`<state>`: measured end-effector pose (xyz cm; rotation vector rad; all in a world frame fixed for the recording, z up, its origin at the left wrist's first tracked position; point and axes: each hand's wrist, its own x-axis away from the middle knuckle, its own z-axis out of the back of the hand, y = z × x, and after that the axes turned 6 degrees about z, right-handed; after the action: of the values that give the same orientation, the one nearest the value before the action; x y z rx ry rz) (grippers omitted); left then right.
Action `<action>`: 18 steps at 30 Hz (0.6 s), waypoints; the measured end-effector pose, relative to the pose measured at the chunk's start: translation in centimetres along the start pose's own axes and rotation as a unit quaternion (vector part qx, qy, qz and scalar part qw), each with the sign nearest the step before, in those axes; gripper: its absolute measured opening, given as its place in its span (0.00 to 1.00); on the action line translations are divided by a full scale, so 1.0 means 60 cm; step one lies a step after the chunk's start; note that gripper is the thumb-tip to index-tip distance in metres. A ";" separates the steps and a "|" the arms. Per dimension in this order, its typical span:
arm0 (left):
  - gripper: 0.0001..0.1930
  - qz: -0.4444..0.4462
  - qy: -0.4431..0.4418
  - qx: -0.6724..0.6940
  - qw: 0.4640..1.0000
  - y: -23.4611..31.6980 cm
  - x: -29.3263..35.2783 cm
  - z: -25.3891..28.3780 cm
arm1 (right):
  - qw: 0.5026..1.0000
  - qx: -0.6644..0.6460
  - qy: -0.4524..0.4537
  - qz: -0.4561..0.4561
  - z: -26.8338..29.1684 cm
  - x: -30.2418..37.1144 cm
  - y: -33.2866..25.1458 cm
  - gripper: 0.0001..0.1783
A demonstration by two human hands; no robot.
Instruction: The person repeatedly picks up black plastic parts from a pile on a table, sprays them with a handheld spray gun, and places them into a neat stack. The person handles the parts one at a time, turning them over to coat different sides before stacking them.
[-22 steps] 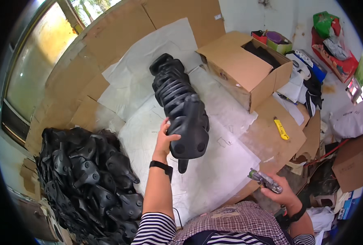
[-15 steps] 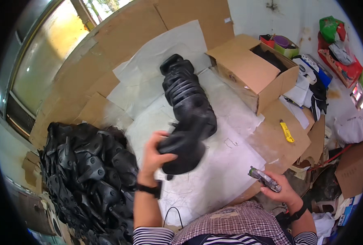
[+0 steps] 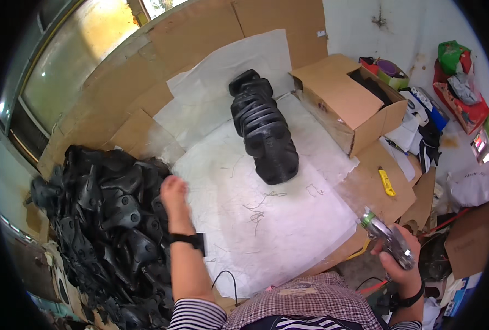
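Observation:
My left hand (image 3: 175, 198), smeared by motion, is at the right edge of a big heap of black moulded parts (image 3: 126, 220); its fingers do not show clearly. On the white sheet (image 3: 305, 231), ahead of me, a row of similar black parts (image 3: 277, 162) lies stacked one against another, apart from both hands. My right hand (image 3: 401, 258) is wrapped round a silvery, handheld tool (image 3: 390, 242) with a green band near its tip. The tool points up and to the left, over the sheet's right-hand side.
An opened cardboard box (image 3: 338, 99) with dark contents stands at the far right. A yellow utility knife (image 3: 387, 181) lies on cardboard near it. Thin trimmings (image 3: 255, 212) are scattered over the sheet. Red and green bags (image 3: 459, 88) sit against the white wall.
My left hand has let go of the black part it held and moved left to the heap. A blurred black part now shows at the heap's left edge. My right hand moved right with the tool.

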<state>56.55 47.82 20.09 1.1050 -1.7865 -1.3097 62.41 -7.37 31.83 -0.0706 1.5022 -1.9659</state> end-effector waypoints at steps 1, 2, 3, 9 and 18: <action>0.07 0.060 -0.028 0.008 0.998 -0.062 -0.002 -0.016 | 0.999 -0.038 0.010 0.016 0.000 0.002 -0.003 0.29; 0.10 0.099 -0.069 -0.007 0.993 -0.128 -0.006 -0.057 | 1.000 -0.025 0.007 -0.004 0.000 0.008 0.000 0.29; 0.14 0.129 -0.093 -0.053 0.986 -0.164 0.002 -0.111 | 1.000 -0.013 0.005 -0.023 0.003 0.017 0.009 0.28; 0.28 0.016 -0.177 -0.365 0.914 -0.331 0.003 -0.272 | 0.986 -0.019 -0.076 -0.150 0.006 0.017 0.084 0.27; 0.13 0.067 -0.307 -0.114 0.943 -0.113 0.016 -0.130 | 0.996 -0.048 -0.012 -0.070 0.008 -0.071 0.089 0.26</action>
<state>64.59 42.84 15.84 0.4553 -2.0192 -1.8535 68.40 -6.25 28.70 -0.2467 1.6141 -1.9914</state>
